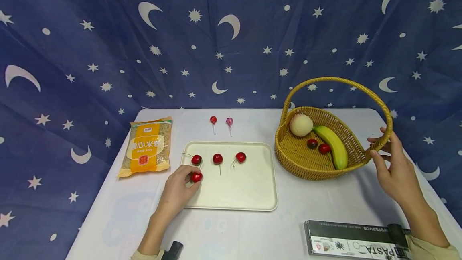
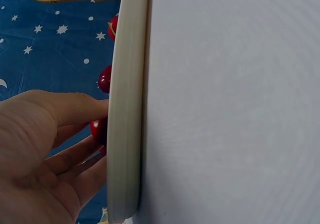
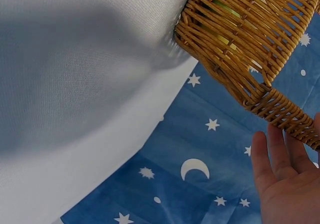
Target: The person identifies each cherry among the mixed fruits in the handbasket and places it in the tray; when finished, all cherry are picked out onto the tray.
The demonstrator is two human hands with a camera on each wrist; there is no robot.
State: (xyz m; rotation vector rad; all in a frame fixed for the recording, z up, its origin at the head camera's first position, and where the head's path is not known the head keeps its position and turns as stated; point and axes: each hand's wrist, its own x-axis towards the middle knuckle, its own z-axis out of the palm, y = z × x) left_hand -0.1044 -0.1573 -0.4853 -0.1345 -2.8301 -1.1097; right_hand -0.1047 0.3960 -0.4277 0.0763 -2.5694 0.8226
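Note:
My left hand (image 1: 179, 189) is over the left side of a cream tray (image 1: 234, 196), thumb and fingertips around a red cherry (image 1: 196, 177). Three more cherries with stems lie along the tray's upper part, one of them a cherry (image 1: 217, 159) in the middle. At the right, my right hand (image 1: 397, 171) holds the lower end of the handle of a wicker basket (image 1: 306, 171), thumb in front and fingers behind. Inside the basket are a banana (image 1: 333, 145), a pale round fruit (image 1: 301, 125) and two cherries. In the right wrist view, fingers (image 3: 280, 156) touch the handle's underside.
A yellow-labelled food bag (image 1: 146, 147) lies left of the tray. Behind the tray are a red lollipop (image 1: 213, 120) and a purple lollipop (image 1: 229, 121). A black-and-white pasta box (image 1: 346, 238) lies at the front right, near the right forearm. A starry blue cloth (image 1: 202, 43) hangs behind.

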